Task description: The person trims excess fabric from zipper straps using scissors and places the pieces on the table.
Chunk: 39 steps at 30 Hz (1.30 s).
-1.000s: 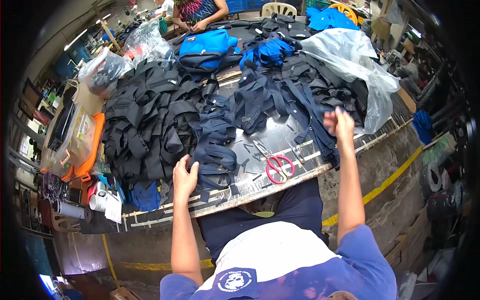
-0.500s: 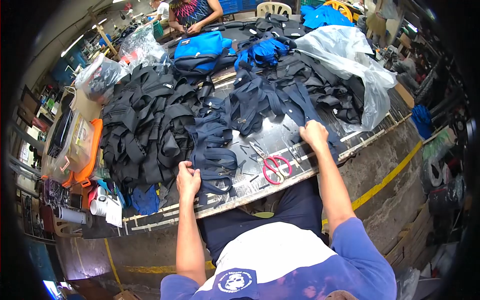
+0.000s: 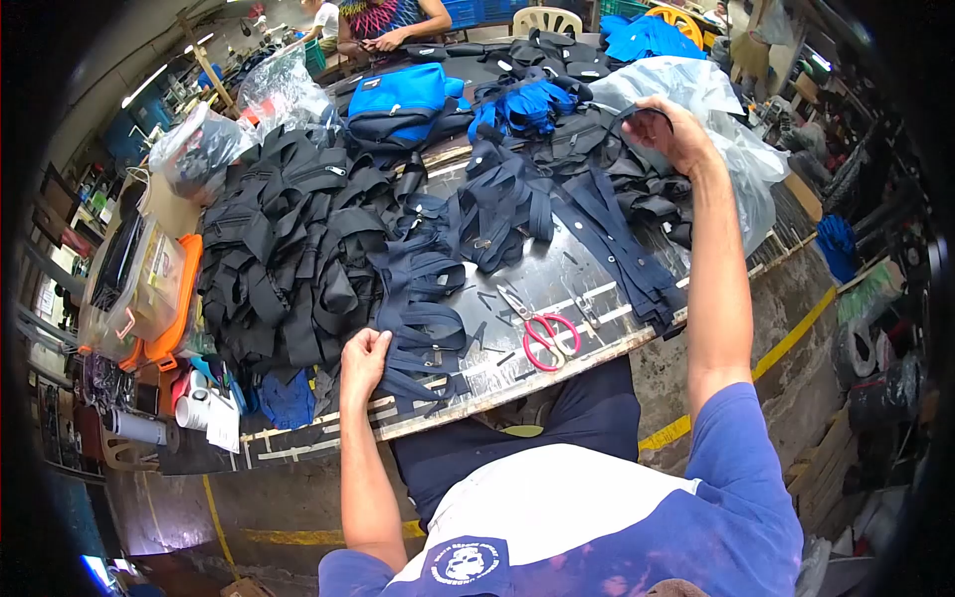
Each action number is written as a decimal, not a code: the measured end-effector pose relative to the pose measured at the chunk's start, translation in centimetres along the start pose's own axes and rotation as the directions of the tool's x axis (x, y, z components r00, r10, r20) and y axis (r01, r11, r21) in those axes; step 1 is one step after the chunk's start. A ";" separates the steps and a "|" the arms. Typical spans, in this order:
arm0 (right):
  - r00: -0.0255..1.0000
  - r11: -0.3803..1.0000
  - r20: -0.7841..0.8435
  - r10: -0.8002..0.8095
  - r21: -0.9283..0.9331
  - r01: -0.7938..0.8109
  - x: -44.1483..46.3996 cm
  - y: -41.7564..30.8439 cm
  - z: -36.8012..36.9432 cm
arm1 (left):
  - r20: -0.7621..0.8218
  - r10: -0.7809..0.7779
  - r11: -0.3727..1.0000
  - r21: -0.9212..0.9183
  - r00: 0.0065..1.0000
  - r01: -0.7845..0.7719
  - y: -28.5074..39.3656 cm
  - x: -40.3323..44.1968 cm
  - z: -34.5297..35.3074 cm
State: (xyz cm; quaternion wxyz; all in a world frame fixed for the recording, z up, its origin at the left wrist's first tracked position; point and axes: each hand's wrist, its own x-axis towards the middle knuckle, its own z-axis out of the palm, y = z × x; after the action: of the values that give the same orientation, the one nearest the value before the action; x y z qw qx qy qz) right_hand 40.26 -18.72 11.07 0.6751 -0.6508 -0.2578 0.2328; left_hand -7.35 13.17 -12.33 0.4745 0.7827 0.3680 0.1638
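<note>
My left hand [image 3: 365, 363] is closed at the front of the table, its fingers pinching the edge of a row of navy fabric strips [image 3: 423, 320]. Far out on the right, my right hand [image 3: 671, 137] is raised over a pile of black fabric pieces [image 3: 580, 142], with a dark strap [image 3: 647, 112] curving around its fingers. Long navy strips with metal snaps [image 3: 622, 249] lie below that hand. Red-handled scissors [image 3: 550, 340] rest between my arms, near the table edge. More navy straps [image 3: 502, 204] are heaped in the middle.
A large heap of black straps [image 3: 293, 254] covers the left side. Behind are a blue bag [image 3: 398, 99] and clear plastic sheeting [image 3: 751, 189]. An orange-edged plastic box [image 3: 149, 298] stands at far left. Another person's hands [image 3: 383, 42] work across the table.
My right hand has left the long navy strips and moved up to the black pile, where a dark strap is now in it. My left hand has closed on the navy strips, shifting slightly left.
</note>
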 end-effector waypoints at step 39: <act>0.977 0.977 -0.124 0.173 -0.099 -0.186 -8.7 17.4 -6.4 | 0.376 0.133 0.983 -0.167 0.917 -0.074 4.6 1.4 -4.6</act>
State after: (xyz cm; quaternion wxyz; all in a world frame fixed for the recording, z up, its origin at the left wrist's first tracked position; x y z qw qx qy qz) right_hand 38.23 -28.45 -6.82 0.6279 -0.7201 -0.1711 0.2407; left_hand -7.25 15.78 -6.18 0.5855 0.7803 0.2118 0.0586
